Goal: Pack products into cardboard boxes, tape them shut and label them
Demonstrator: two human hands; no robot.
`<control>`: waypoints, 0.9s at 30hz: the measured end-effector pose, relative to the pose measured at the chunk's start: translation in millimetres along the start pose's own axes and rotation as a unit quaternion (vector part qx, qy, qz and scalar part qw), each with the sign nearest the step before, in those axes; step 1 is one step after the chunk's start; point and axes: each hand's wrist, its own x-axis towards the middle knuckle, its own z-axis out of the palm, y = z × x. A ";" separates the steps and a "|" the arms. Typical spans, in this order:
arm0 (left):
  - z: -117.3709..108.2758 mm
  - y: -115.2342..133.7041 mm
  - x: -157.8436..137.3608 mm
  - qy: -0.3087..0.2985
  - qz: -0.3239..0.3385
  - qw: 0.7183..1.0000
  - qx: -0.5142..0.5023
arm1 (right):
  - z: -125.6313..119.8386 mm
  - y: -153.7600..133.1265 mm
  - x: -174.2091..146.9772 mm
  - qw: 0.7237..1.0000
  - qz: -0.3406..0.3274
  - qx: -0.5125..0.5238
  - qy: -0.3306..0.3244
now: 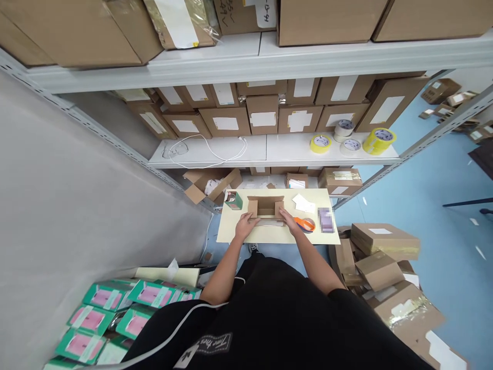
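An open cardboard box stands on the small cream table, its flaps spread and its inside facing up. My left hand grips its near left corner. At the near right corner, my right hand holds the same box, fingers over the edge. Just right of that hand lies an orange tape dispenser. White paper labels rest behind the dispenser. Further right is a purple, blurred item. A small green box sits at the table's far left corner.
Metal shelving with cardboard boxes rises ahead. Its middle shelf carries yellow tape rolls and a white cable. Green-and-pink boxes are stacked at left. Loose cartons pile up on the right floor.
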 end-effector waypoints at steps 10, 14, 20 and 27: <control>8.6 35.1 32.4 0.070 -0.077 0.992 0.077 | 19.3 27.1 -21.8 0.997 -0.059 -0.018 0.049; 14.2 29.9 37.5 0.008 -0.074 0.986 0.150 | 21.3 40.2 -22.3 0.996 -0.030 -0.063 0.064; 21.4 12.8 21.4 0.013 -0.045 0.990 0.136 | 25.2 58.7 -25.9 0.994 -0.035 0.004 0.102; 27.0 -3.2 10.4 0.008 -0.098 0.993 0.069 | 27.3 72.4 -32.1 0.993 -0.030 -0.049 0.101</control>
